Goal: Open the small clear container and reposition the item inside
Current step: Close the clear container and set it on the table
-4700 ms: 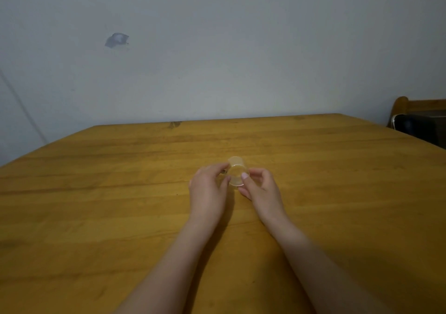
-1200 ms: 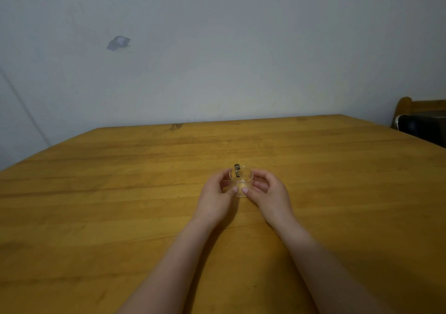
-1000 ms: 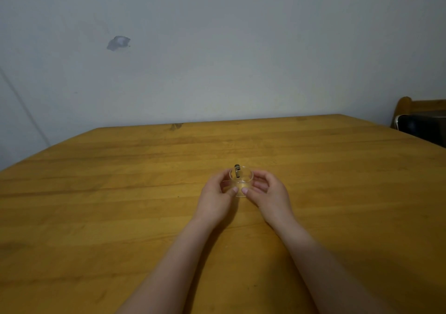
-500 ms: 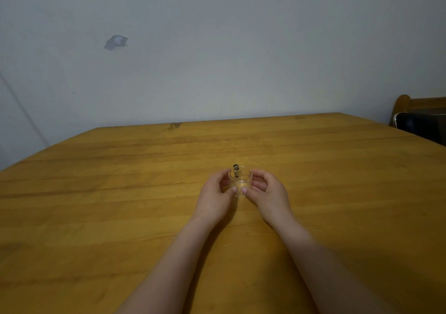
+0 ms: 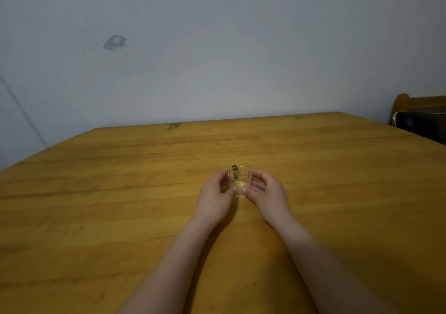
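A small clear round container [image 5: 240, 182] stands upright on the wooden table [image 5: 120, 193], near its middle. A small dark item [image 5: 234, 171] leans against the inner wall at the container's far left rim, its top poking just above the rim. My left hand [image 5: 216, 194] cups the container from the left and my right hand [image 5: 265, 193] from the right. Both thumbs press on its near side and the fingers curl around its flanks. I see no lid on it.
A grey wall rises behind the table's far edge. At the far right, beyond the table, stands a wooden chair back [image 5: 401, 103] with a dark object [image 5: 422, 125] on it.
Earlier the container was tilted in my fingers with no dark item showing. For the last second both hands and the container have stayed nearly still, with the item at the far rim.
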Demonstrator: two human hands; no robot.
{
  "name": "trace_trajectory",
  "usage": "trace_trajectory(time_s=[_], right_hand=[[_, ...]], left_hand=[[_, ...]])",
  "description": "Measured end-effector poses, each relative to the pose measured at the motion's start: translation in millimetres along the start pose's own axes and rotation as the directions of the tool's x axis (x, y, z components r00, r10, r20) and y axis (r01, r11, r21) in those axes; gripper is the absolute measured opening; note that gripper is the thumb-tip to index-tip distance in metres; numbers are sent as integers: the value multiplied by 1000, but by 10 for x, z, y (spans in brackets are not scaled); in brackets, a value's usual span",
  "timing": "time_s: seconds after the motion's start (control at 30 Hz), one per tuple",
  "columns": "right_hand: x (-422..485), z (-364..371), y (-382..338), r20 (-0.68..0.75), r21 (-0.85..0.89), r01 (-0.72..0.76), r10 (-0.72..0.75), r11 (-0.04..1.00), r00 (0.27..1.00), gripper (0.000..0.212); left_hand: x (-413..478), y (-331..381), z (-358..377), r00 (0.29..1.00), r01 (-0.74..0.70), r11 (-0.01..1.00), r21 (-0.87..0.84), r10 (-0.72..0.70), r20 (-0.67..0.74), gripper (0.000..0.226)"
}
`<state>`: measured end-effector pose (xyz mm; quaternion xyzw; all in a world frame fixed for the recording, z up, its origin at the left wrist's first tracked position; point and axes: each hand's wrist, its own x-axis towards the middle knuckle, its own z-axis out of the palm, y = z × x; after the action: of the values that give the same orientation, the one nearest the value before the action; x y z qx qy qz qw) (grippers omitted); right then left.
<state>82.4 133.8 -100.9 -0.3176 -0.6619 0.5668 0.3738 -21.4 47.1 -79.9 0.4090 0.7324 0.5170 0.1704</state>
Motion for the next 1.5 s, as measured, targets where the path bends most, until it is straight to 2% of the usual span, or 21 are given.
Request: trace_trajectory(time_s=[0.4, 0.57, 0.7, 0.93, 1.23, 1.5], right_hand=[[31, 22, 56, -11, -28, 4, -4, 1000, 1000, 52], [39, 29, 74, -27, -56, 4, -5, 998, 1000, 74], [41, 23, 86, -24, -44, 2, -3, 999, 1000, 83], [47, -22, 80, -29, -11, 10, -10, 1000, 1000, 84], [25, -64, 61, -20, 70, 9, -7, 997, 1000, 80], [29, -128, -3, 12, 122, -56, 55, 991, 998, 75]], left_hand=[[16, -28, 22, 1000, 10, 1000, -9, -10, -10, 49], [27, -39, 30, 999, 43, 999, 7, -43, -16, 69], [32, -34, 28, 998, 68, 997, -32, -68, 1, 74], [59, -44, -19, 989, 147, 967, -206, -147, 14, 65], [43, -49, -96, 985, 171, 945, -278, -172, 21, 51], [14, 27, -207, 963, 259, 887, -382, -265, 36, 37]])
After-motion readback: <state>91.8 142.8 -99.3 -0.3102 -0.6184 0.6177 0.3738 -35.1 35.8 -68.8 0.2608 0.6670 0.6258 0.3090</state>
